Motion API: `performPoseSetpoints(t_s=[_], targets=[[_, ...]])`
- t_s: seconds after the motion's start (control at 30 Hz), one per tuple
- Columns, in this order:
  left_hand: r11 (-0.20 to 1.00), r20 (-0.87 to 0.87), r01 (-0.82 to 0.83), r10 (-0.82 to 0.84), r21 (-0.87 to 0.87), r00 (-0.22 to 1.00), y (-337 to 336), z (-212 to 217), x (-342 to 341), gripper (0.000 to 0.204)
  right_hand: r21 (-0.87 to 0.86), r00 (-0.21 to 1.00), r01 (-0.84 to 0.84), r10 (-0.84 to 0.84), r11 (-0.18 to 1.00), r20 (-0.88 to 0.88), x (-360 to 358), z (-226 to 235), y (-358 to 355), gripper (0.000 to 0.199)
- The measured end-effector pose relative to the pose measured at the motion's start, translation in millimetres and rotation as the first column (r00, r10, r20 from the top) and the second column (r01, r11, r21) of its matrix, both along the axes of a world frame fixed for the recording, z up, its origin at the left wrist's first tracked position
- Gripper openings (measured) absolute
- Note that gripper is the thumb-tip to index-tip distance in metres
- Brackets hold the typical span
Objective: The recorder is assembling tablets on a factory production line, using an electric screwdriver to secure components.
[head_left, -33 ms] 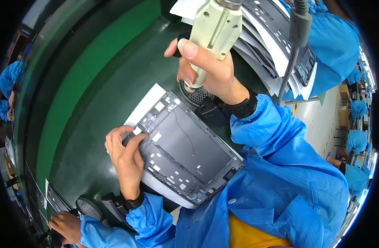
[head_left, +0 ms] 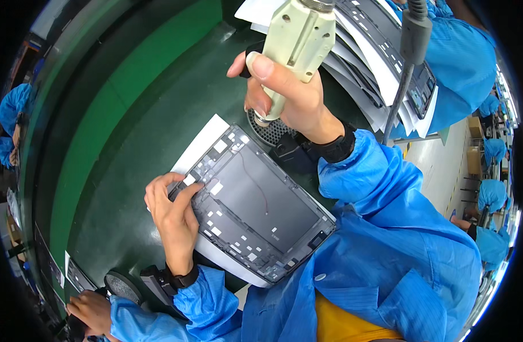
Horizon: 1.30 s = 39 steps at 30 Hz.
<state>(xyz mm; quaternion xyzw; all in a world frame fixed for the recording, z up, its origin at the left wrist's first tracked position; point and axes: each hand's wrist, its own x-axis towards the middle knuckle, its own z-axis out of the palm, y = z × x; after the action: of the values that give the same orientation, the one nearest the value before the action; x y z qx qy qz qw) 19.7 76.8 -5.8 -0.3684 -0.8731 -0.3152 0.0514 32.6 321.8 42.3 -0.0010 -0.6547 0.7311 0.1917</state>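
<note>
A dark tablet housing point(head_left: 261, 199), dotted with small white pads and with a thin wire across its inner face, lies tilted on white paper point(head_left: 207, 139) before me. My left hand point(head_left: 173, 208) grips its left edge, thumb and fingers on the rim. Above its far end, my right hand point(head_left: 290, 91) is wrapped round a pale cream hand tool point(head_left: 298, 43) with a metal tip; I cannot tell its exact kind. That tip points down over a round perforated grille point(head_left: 267, 134), partly hidden by the hand.
Papers and dark housings are stacked point(head_left: 367, 62) at far right, behind a grey cable point(head_left: 412, 40). A co-worker's hand point(head_left: 90, 313) is at lower left, near a second round grille point(head_left: 123, 286). The green table point(head_left: 119, 188) curves away to the left.
</note>
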Motion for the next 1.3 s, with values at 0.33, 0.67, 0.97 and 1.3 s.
performPoseSetpoints(t_s=[0.33,0.67,0.97,1.3], targets=[[1.000,0.006,-0.004,0.004,0.013,1.000,0.8,3.8,-0.1,0.028,-0.002,1.000,0.007,-0.007,1.000,0.024,0.1,-0.6,-1.2,0.032],[0.990,-0.021,-0.141,0.142,0.028,0.990,-21.5,-0.2,-6.2,0.036,-0.261,0.986,-0.115,0.078,0.958,-0.146,2.1,29.9,-14.8,0.054],[0.986,-0.010,-0.134,0.136,0.095,0.991,-34.8,-11.9,-7.1,0.033,0.132,0.922,-0.384,0.387,0.914,-0.004,-21.8,16.1,-106.1,0.066],[0.982,-0.016,-0.133,0.137,0.131,0.990,-34.7,-16.7,-5.6,0.040,0.051,0.906,-0.422,0.422,0.905,0.009,-26.9,-12.3,-122.4,0.062]])
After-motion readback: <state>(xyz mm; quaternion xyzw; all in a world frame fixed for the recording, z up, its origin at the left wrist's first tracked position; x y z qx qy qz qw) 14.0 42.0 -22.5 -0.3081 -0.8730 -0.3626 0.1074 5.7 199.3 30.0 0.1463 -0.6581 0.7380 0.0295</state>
